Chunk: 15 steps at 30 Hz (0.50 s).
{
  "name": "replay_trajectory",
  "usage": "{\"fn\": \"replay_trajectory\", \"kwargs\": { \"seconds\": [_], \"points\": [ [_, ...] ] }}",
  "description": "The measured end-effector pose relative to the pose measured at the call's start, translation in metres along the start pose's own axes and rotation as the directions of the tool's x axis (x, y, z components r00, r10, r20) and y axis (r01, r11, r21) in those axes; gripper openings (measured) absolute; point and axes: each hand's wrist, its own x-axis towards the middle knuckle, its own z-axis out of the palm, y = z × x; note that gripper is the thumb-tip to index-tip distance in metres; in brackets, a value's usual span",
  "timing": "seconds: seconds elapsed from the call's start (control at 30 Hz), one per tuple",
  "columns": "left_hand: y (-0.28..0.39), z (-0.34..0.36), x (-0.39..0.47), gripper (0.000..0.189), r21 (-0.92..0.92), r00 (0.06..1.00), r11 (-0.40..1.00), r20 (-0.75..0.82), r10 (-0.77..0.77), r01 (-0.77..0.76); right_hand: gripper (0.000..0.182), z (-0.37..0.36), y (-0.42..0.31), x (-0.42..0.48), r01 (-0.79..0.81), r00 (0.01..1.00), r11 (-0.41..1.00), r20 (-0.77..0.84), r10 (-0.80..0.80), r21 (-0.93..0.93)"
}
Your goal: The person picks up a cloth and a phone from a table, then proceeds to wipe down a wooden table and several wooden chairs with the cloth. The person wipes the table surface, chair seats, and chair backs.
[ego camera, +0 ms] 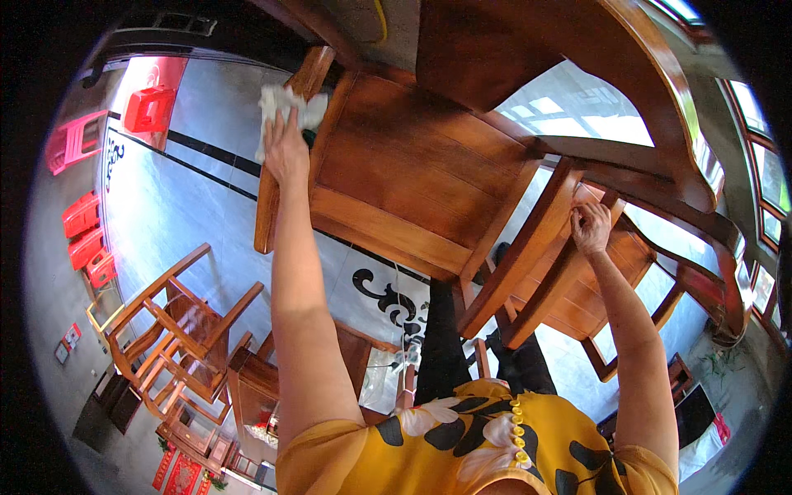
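My left hand [286, 151] is stretched forward with a crumpled white cloth [278, 111] under its fingers. The cloth lies over the left wooden armrest [267, 210] of a large varnished chair, whose broad panelled seat [414, 161] fills the middle of the view. My right hand [591, 228], fingers curled, is over the armrest [547, 297] of a second wooden chair on the right. Whether it grips that armrest or something small is unclear. Beside it runs the first chair's right armrest [520, 253].
More wooden chairs [185, 322] stand at lower left, near a wooden cabinet [253, 377]. Red plastic stools [148, 110] and a pink one [74, 141] are farther left. The pale tiled floor [216, 198] has black scroll patterns. A white cable [402, 309] hangs below the seat.
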Motion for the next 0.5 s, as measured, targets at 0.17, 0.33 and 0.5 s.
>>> {"fn": "replay_trajectory", "kwargs": {
  "seconds": [0.17,0.33,0.5],
  "points": [
    [-0.050,-0.036,-0.107,0.042,-0.037,0.988,0.987,0.004,-0.156,0.156,0.019,0.003,-0.005,0.004,0.037,0.998,0.999,-0.045,-0.036,0.014],
    [-0.089,-0.073,-0.206,0.043,-0.066,0.940,0.939,0.063,-0.334,0.338,0.019,0.005,-0.008,0.005,0.051,0.997,0.998,-0.066,-0.050,0.026],
    [-0.073,-0.098,-0.228,0.033,0.012,0.644,0.685,0.330,-0.691,0.729,0.017,0.017,-0.006,0.005,0.076,0.985,0.996,-0.156,-0.069,0.037]
  ]
}}
